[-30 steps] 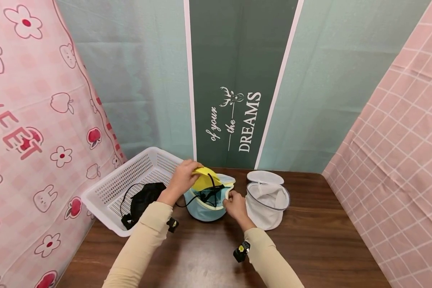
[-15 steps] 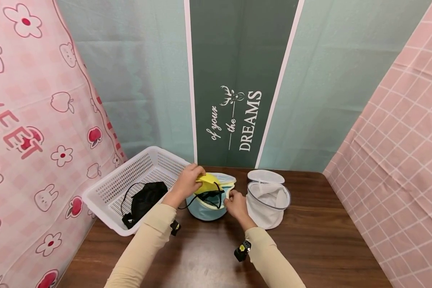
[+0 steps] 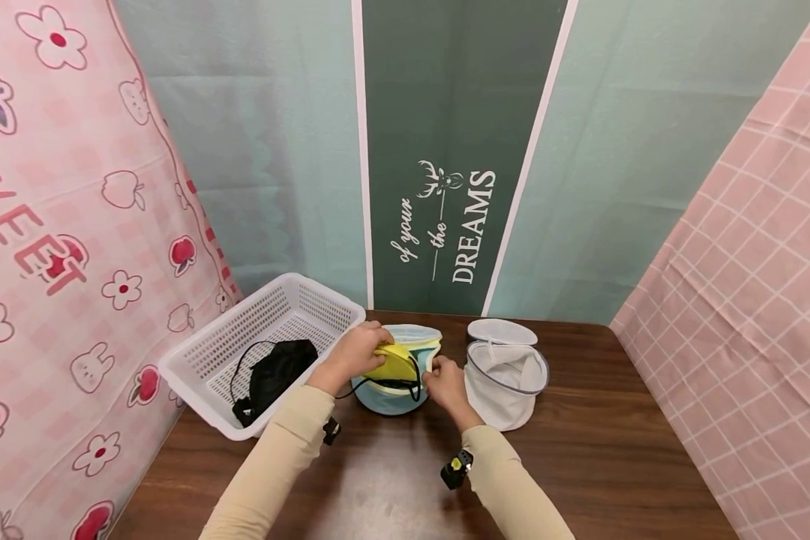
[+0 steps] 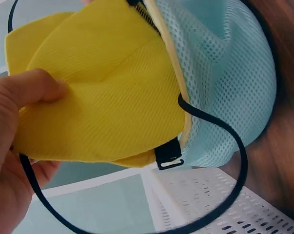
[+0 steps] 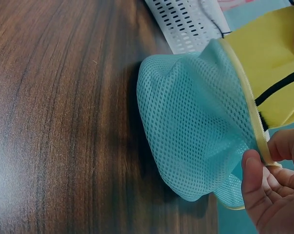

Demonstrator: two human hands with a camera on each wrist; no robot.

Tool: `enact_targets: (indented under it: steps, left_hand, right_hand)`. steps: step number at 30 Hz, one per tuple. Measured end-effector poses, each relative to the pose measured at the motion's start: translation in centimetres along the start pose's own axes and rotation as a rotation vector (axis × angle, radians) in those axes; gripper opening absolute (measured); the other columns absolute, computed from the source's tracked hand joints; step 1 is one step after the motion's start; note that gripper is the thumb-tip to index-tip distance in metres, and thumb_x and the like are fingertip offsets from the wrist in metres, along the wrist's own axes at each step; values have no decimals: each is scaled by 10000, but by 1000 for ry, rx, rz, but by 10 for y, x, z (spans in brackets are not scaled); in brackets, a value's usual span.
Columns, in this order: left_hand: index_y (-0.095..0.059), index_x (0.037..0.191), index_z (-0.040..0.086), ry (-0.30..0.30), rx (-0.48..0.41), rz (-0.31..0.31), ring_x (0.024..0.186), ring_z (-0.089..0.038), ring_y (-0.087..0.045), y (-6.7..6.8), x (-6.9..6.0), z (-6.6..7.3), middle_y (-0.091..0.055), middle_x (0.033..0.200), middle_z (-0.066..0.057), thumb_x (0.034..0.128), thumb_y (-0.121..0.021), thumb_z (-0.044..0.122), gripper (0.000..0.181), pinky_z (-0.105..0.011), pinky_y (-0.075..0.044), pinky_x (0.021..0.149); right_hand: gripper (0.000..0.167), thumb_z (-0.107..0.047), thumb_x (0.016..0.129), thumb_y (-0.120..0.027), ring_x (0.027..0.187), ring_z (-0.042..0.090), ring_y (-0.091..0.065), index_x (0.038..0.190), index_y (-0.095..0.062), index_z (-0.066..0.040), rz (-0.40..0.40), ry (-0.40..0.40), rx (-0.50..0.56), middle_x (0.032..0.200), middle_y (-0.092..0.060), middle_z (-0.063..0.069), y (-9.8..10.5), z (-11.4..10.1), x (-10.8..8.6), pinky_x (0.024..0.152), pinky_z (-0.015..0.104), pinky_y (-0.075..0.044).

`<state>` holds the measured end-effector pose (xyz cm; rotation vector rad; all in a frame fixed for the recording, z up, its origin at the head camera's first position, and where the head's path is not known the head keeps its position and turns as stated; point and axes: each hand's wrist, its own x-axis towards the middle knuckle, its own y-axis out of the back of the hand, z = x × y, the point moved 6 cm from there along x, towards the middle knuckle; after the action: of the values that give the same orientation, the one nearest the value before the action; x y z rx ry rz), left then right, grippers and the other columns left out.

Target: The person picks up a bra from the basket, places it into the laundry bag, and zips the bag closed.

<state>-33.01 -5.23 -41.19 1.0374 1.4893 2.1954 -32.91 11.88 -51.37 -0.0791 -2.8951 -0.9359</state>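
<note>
My left hand (image 3: 358,352) holds a yellow bra (image 4: 107,92) with black straps, thumb on its ribbed fabric in the left wrist view. The bra is folded, and its lower part lies inside the mouth of a light-blue mesh laundry bag (image 5: 186,117). A black strap loops outside the bag, and a small black hook (image 4: 170,163) shows at the bag's edge. With thumb and fingers, my right hand (image 3: 447,384) pinches the bag's pale-yellow rim on its right side. The bag stands on the table, its round lid folded back.
At the left, a white perforated basket (image 3: 199,386) contains a black garment (image 3: 280,375) with a thin strap. Right of my right hand stands a white laundry bag (image 3: 502,401), its lid (image 3: 502,331) opened backward. A curtain hangs behind the brown table (image 3: 601,450).
My left hand has lowered the yellow bra and brought it forward into the blue bag's mouth. The right hand keeps its pinch on the rim.
</note>
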Motion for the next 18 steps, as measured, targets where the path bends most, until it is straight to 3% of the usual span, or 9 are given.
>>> enact_targets:
  steps: [5,10,18]
  left_hand:
    - [-661,866,89,-21,112,3,758,-187,-546,-5,1,4,-536,813,-32,720,-768,55,184,-276,-478,681]
    - [-645,863,111,10,176,30,752,-180,-552,-14,-3,6,-507,812,-25,736,-783,101,188,-249,-488,612]
    - [-645,832,126,6,228,72,757,-170,-547,-33,-5,7,-499,802,-21,726,-789,108,180,-259,-488,566]
  right_hand:
    - [175,-9,814,-585,445,141,-561,976,-613,50,-13,-11,34,548,-544,21,1,-1,-1,458,293,-454]
    - [156,-10,833,-602,441,151,-561,975,-626,52,-21,-25,61,574,-566,24,0,-3,-2,434,291,-456]
    - [142,-13,842,-627,452,149,-572,969,-631,51,-19,-44,63,657,-601,46,-1,-3,-2,467,291,-482]
